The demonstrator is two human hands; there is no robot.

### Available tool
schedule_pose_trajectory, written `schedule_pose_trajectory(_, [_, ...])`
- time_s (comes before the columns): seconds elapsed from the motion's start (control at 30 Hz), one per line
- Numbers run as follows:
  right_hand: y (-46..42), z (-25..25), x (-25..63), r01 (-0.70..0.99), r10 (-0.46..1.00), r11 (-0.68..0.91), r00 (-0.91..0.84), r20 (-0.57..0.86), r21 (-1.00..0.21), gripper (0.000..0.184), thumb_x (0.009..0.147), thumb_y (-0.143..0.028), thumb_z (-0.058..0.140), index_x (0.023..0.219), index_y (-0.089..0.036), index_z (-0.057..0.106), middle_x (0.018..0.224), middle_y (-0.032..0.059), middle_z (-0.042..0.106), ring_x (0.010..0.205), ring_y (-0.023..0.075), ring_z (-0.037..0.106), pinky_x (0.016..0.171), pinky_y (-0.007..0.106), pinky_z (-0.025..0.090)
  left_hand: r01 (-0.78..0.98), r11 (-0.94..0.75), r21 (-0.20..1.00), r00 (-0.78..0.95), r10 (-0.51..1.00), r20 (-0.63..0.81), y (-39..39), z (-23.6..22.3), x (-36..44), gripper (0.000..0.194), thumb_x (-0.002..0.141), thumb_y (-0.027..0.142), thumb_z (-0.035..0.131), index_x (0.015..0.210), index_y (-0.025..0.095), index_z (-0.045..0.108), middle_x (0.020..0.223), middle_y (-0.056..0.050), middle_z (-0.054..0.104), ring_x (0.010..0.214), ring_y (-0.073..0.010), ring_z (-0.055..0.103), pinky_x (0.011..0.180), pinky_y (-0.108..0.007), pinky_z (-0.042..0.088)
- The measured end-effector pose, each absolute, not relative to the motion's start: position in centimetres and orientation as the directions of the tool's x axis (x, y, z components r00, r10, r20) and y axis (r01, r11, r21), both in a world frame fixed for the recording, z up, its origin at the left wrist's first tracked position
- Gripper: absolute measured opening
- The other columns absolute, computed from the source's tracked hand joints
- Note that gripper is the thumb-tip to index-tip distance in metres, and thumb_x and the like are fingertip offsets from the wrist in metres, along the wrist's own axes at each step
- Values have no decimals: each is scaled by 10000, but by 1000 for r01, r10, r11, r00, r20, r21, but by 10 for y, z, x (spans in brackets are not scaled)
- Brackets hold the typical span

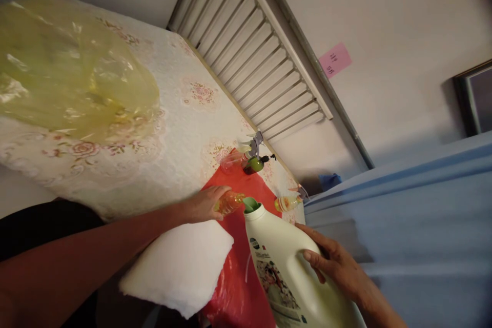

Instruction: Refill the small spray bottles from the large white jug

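My left hand (209, 202) is wrapped round a small clear bottle of yellow-orange liquid (230, 203). Its narrow mouth is right by the green spout (251, 205) of a large pale-green detergent jug (284, 266). Whether the spout and the mouth touch, I cannot tell. The jug is tilted, and my right hand (330, 261) grips it by the handle, thumb across the near side. Beneath both lies a red plastic sheet (261, 184). A white, padded-looking piece of material (180, 266) lies below my left forearm.
A clear spray bottle (235, 160), a green pump bottle (254, 165) and a yellow spray bottle (287, 203) stand beyond my hands. A yellow plastic bag (77, 72) lies on the floral tablecloth (180, 128). A radiator (253, 56) lines the wall; a blue curtain-like cloth (415, 205) hangs right.
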State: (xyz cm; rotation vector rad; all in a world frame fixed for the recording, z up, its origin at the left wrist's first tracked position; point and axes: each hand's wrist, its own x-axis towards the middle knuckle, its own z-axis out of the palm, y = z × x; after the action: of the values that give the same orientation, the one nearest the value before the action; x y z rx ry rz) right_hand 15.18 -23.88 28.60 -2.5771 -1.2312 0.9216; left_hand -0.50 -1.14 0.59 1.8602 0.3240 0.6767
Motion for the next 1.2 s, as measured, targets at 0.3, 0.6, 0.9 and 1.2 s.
schedule_pose_trajectory(0.3, [-238,286,152,647,740,-662,486,-465,-378,833,807,-618,638,1483,-158,475,724,-3,598,519,105,423,517,257,371,-75,-379,922,817,508,275,-10,9,-6,803,631,270,785,1365,290,461,1340,-87,591,1269,-351,543,1071,-478,439])
schedule_pose_trajectory(0.6, [-238,286,153,655,752,-648,469,-464,-388,827,816,-611,637,1481,-146,476,757,15,618,516,100,430,504,251,371,-89,-385,919,804,517,295,-11,3,-2,799,634,289,798,1356,297,456,1337,-91,588,1267,-366,535,1071,-487,431])
schedule_pose_trajectory(0.9, [-236,288,150,660,751,-649,474,-460,-379,845,802,-628,644,1473,-139,485,738,7,610,517,101,427,496,249,379,-87,-383,920,812,507,288,-10,7,-5,749,640,291,775,1328,262,481,1301,-90,605,1244,-358,552,1052,-464,450])
schedule_pose_trajectory(1.2, [-237,288,151,669,745,-652,480,-464,-356,831,819,-624,628,1483,-147,476,737,8,608,519,106,438,523,262,379,-94,-391,916,788,533,308,-13,7,-3,735,643,272,772,1320,283,485,1290,-79,607,1244,-364,551,1076,-483,433])
